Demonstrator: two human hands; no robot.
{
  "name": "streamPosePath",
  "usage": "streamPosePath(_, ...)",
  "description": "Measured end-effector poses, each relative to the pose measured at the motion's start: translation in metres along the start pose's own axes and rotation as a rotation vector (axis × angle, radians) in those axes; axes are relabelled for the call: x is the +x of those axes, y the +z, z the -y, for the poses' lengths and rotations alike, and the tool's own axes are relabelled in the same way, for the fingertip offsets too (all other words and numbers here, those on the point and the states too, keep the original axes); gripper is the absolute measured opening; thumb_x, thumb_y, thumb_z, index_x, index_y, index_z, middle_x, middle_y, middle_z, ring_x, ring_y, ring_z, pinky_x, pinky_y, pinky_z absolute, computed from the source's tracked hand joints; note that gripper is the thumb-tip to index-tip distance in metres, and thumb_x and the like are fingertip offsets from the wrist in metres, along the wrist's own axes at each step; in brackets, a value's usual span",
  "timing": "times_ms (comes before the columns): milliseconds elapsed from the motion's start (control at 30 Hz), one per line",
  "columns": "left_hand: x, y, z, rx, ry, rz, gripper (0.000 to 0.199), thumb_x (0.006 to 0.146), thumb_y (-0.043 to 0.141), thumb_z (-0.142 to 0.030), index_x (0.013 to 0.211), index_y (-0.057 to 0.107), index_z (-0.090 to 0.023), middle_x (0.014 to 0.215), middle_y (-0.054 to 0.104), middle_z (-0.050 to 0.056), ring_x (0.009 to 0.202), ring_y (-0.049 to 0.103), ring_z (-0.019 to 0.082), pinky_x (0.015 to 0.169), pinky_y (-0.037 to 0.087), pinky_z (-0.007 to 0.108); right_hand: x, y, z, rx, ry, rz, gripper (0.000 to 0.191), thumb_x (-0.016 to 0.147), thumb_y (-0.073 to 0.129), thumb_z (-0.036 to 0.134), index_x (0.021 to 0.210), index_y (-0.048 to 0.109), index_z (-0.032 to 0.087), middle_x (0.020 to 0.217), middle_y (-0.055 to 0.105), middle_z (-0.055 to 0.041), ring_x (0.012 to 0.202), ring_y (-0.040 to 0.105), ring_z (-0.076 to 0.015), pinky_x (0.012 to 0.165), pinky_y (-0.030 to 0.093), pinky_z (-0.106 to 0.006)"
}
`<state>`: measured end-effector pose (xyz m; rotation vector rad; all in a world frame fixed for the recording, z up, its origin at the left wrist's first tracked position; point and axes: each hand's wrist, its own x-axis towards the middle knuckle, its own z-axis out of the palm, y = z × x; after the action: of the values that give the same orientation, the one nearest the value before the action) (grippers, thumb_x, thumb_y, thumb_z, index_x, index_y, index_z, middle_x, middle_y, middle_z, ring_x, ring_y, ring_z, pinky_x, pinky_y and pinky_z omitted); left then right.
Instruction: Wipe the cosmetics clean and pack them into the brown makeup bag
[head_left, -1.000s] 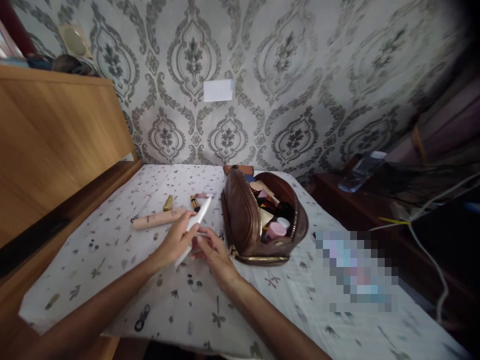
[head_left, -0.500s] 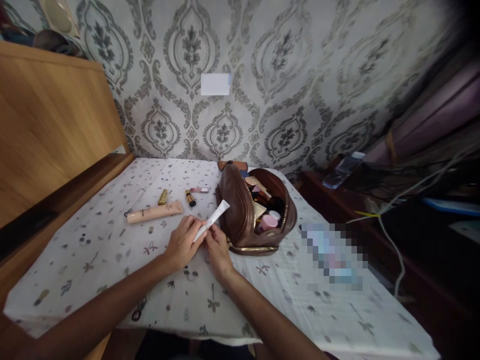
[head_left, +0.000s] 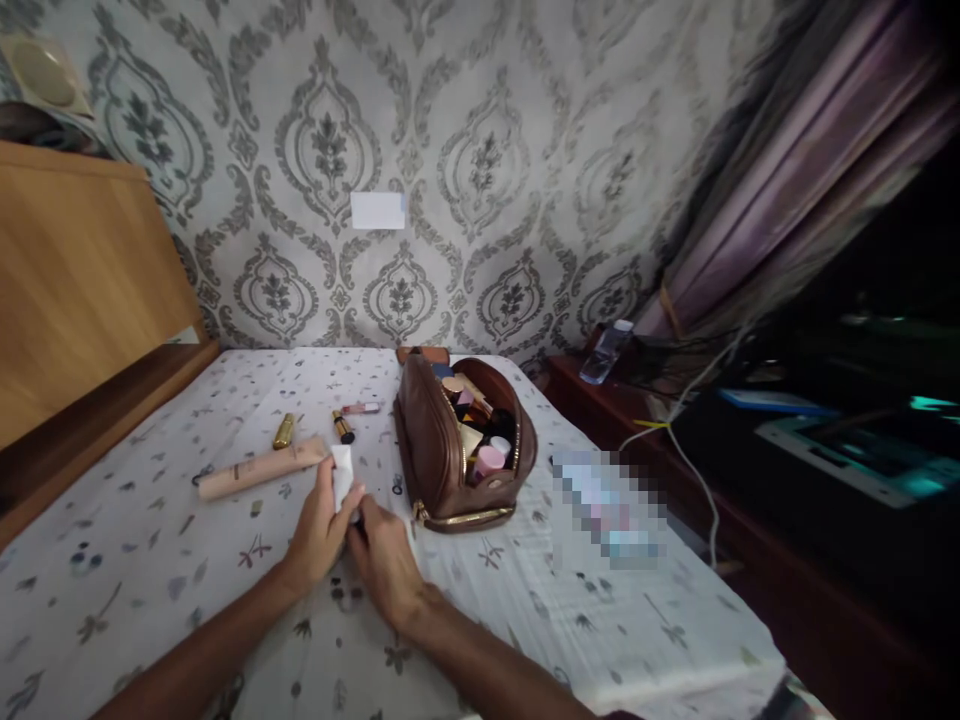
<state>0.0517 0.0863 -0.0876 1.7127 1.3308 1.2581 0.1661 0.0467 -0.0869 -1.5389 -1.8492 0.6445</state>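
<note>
A small white squeeze tube stands nearly upright between my two hands, its flat crimped end up. My left hand is closed round its side, with the thumb across the front. The fingers of my right hand are closed at the tube's lower end, which they largely hide. Just beyond my left hand lies a long beige tube. Behind that are a gold lipstick-like tube, a small black-and-gold tube and a pinkish lip gloss tube.
A brown makeup bag stands unzipped to the right, full of cosmetics, including a pink-lidded jar. A brown case lies behind it. Further right are a blurred-out item, a clear bottle and a white cable.
The view has swung right. The white tube has gone from slanting to nearly upright, and my right hand has turned to close round its lower end.
</note>
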Motion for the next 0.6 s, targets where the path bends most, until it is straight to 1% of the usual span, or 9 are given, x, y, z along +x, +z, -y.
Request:
streamPosePath(100,0.011,-0.010,-0.010,-0.051,0.013,-0.093,0.043,0.086,0.058,-0.048,0.120,0.052,-0.022,0.108,0.065,0.007,0.106,0.062,0.026,0.092,0.050,0.039,-0.004,-0.003,0.007,-0.075,-0.039,0.068,0.028,0.089,0.049,0.010,0.115,0.060,0.013,0.104,0.073,-0.0157,0.089,0.069,-0.0250,0.076,0.049,-0.032)
streamPosePath(167,0.019,-0.019,-0.017,-0.065,0.001,-0.168,0.041,0.084,0.059,-0.050,0.116,0.056,-0.023,0.103,0.065,0.006,0.099,0.063,0.024,0.087,0.051,0.036,-0.006,-0.005,0.011,-0.090,-0.068,0.106,0.028,0.090,0.050,0.011,0.116,0.061,0.014,0.105,0.073,-0.0147,0.092,0.069,-0.0258,0.079,0.049,-0.033)
streamPosePath(233,0.027,-0.027,-0.020,-0.071,-0.051,-0.181,0.041,0.082,0.060,-0.054,0.108,0.060,-0.022,0.087,0.063,0.002,0.079,0.061,0.020,0.071,0.050,0.030,-0.007,-0.006,0.013,-0.081,-0.090,0.131,0.029,0.090,0.050,0.012,0.117,0.061,0.015,0.105,0.073,-0.0136,0.093,0.069,-0.0259,0.080,0.049,-0.033)
streamPosePath(300,0.032,-0.034,-0.020,-0.076,-0.091,-0.138,0.042,0.079,0.061,-0.057,0.101,0.062,-0.021,0.069,0.054,-0.003,0.060,0.052,0.016,0.055,0.043,0.024,-0.008,-0.006,0.012,-0.058,-0.106,0.133,0.031,0.090,0.050,0.012,0.117,0.062,0.015,0.104,0.073,-0.0126,0.092,0.068,-0.0254,0.080,0.050,-0.034)
streamPosePath(367,0.033,-0.038,-0.019,-0.098,-0.099,-0.115,0.043,0.078,0.063,-0.058,0.099,0.063,-0.021,0.062,0.048,-0.005,0.054,0.046,0.014,0.049,0.038,0.022,-0.008,-0.004,0.009,-0.025,-0.120,0.100,0.034,0.088,0.050,0.012,0.119,0.063,0.016,0.104,0.071,-0.0124,0.091,0.067,-0.0250,0.081,0.050,-0.034)
streamPosePath(433,0.033,-0.040,-0.020,-0.144,-0.098,-0.121,0.043,0.078,0.065,-0.057,0.101,0.063,-0.021,0.065,0.051,-0.004,0.055,0.048,0.013,0.049,0.039,0.021,-0.007,-0.003,0.005,0.033,-0.136,0.034,0.042,0.085,0.051,0.010,0.126,0.059,0.018,0.109,0.069,-0.0122,0.093,0.066,-0.0242,0.082,0.050,-0.035)
streamPosePath(500,0.032,-0.041,-0.022,-0.208,-0.105,-0.142,0.043,0.077,0.069,-0.057,0.101,0.064,-0.021,0.069,0.055,-0.003,0.056,0.049,0.012,0.049,0.039,0.019,-0.006,-0.002,0.002,0.125,-0.123,-0.041,0.047,0.081,0.052,0.008,0.127,0.056,0.020,0.107,0.068,-0.0097,0.092,0.064,-0.0223,0.082,0.050,-0.034)
streamPosePath(533,0.032,-0.041,-0.024,-0.248,-0.116,-0.160,0.044,0.076,0.070,-0.058,0.099,0.064,-0.021,0.069,0.055,-0.003,0.057,0.048,0.012,0.048,0.038,0.018,-0.005,-0.002,0.001,0.185,-0.104,-0.070,0.044,0.079,0.053,0.008,0.122,0.057,0.020,0.102,0.068,-0.0074,0.088,0.063,-0.0210,0.080,0.050,-0.032)
streamPosePath(600,0.033,-0.041,-0.027,-0.344,-0.170,-0.190,0.048,0.073,0.074,-0.061,0.098,0.066,-0.021,0.069,0.056,-0.003,0.057,0.048,0.011,0.048,0.038,0.017,-0.003,-0.001,0.000,0.338,-0.052,-0.093,0.027,0.078,0.057,0.010,0.102,0.059,0.021,0.085,0.065,-0.0014,0.076,0.060,-0.0174,0.072,0.048,-0.028)
